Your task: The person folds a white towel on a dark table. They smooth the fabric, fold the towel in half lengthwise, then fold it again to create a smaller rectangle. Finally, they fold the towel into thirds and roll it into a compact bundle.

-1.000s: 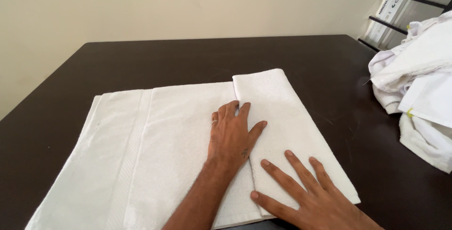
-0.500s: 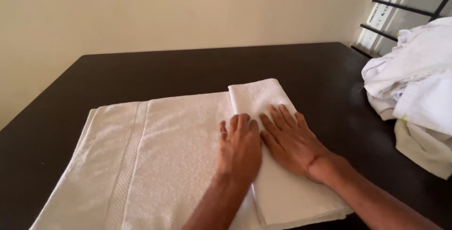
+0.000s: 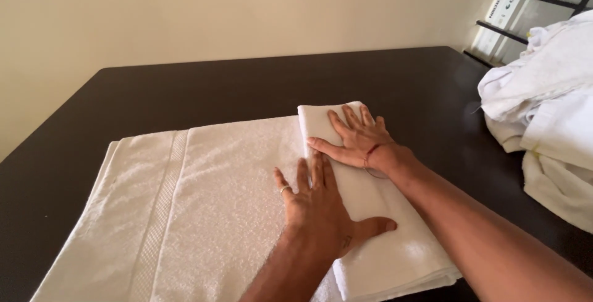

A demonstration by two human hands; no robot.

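A white terry towel [image 3: 204, 203] lies spread flat on a dark brown table [image 3: 247, 85], filling the near half of the tabletop. Its right end is turned over into a folded flap [image 3: 377, 234], a thick, narrow band running from about 12 o'clock down to 5 o'clock of the towel's middle. A woven border stripe [image 3: 162, 209] runs down the towel toward its left end, at about 9 o'clock from the hands.

The left hand [image 3: 321, 206] rests palm down, fingers straight and only slightly spread, right on the inner edge of the flap; the fingers lie on the single layer and the thumb reaches out to 3 o'clock across the folded part. It bears a ring on one finger. The hand presses flat and grips nothing.

The right hand [image 3: 355, 138] lies at 1 o'clock from the left one, also open and flat, on the far end of the flap, fingers fanned toward 11 o'clock and the thumb pointing to 9 o'clock along the fold. A thin red band circles its wrist. It appears to press the cloth rather than pinch it, though the palm's underside is hidden.

At 3 o'clock, well apart from the towel, a heap of crumpled white linen [image 3: 543, 110] sits on the table's right edge.
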